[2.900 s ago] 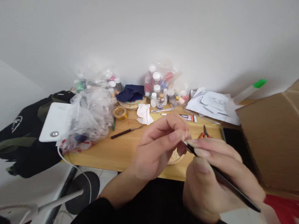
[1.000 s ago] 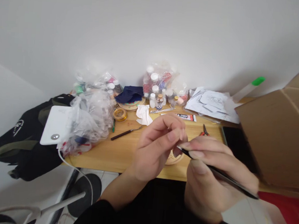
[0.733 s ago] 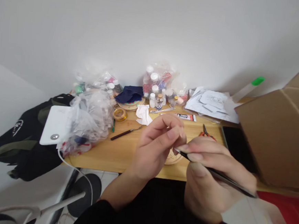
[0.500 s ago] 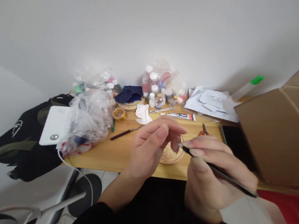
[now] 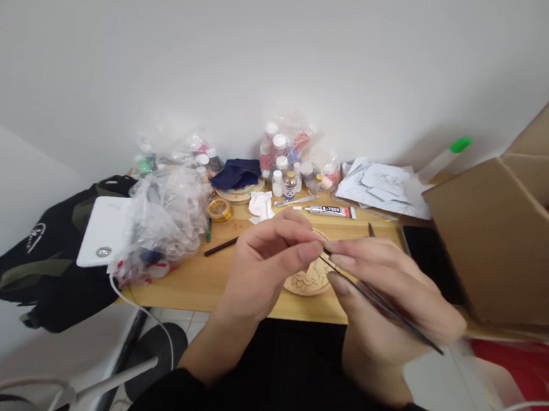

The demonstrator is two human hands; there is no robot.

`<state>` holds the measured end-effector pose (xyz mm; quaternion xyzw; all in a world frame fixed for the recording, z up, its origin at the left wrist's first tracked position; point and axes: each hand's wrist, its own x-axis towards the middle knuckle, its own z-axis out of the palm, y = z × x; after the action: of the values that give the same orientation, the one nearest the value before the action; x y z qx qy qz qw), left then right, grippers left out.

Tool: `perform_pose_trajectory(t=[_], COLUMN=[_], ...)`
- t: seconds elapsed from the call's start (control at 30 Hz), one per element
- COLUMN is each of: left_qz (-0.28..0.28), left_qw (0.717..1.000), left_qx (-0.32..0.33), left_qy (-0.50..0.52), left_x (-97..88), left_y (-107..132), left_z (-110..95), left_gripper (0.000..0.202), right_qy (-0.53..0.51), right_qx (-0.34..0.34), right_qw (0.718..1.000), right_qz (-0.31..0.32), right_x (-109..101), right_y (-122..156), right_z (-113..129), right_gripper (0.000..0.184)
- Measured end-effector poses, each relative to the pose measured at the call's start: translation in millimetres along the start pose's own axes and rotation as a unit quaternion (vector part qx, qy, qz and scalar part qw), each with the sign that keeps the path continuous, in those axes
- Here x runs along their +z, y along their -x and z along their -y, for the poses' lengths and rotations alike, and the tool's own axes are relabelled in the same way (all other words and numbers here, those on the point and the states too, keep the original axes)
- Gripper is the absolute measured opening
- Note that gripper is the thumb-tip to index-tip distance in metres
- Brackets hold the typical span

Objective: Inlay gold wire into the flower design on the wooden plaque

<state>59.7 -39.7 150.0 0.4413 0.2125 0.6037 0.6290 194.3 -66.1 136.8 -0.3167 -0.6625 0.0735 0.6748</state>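
My right hand point(image 5: 381, 296) grips a pair of dark tweezers point(image 5: 390, 311) between thumb and fingers, their tips pointing left. My left hand point(image 5: 257, 270) is pinched, thumb against forefinger, right at the tweezer tips. Whatever sits in that pinch, if anything, is too small to make out. Beneath both hands, a round wooden disc point(image 5: 305, 282) with a carved or drawn flower pattern lies on the wooden table point(image 5: 192, 288), partly covered by the fingers.
Behind the hands lie a B-7000 glue tube point(image 5: 331, 210), a white tissue point(image 5: 261, 206) and a spool of golden wire point(image 5: 219, 210). Small bottles point(image 5: 289, 184) and papers point(image 5: 383, 187) line the wall. At right stands a cardboard box point(image 5: 494, 248); at left, a plastic bag point(image 5: 169, 213).
My hands have come together: the left thumb and forefinger have closed at the tweezer tips. The tweezer arms now appear spread. The view has shifted slightly.
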Motion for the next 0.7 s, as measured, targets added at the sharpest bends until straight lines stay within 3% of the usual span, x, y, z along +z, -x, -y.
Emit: perform_pose_trajectory(t=[0.23,0.3,0.4,0.57,0.7], left_qz=[-0.036,-0.042,-0.078,-0.205,-0.326], left_qw=[0.982,0.977,0.974,0.956,0.920], left_qx=[-0.177,-0.196,-0.192,-0.188,-0.205], left_qy=[0.061,0.071,0.089,0.091,0.069], left_x=[-10.0,-13.8,-24.2,-65.6,-110.3], left_y=[15.4,20.3,28.9,62.8,111.8], left_z=[-7.3,-6.5,-4.8,-0.9,3.8], left_gripper=[0.024,0.029,0.032,0.025,0.030], right_qy=[0.092,0.095,0.081,0.058,0.075], right_qx=[-0.059,-0.085,-0.073,-0.029,0.044], right_qw=[0.992,0.987,0.987,0.994,0.996], right_qz=[0.068,0.099,0.118,0.083,0.002], right_x=[-6.1,-10.5,-17.9,-29.4,-34.7], right_y=[-1.0,2.8,14.5,40.0,53.9], right_z=[9.7,11.8,11.3,-1.6,-19.3], right_gripper=[0.024,0.027,0.036,0.047,0.035])
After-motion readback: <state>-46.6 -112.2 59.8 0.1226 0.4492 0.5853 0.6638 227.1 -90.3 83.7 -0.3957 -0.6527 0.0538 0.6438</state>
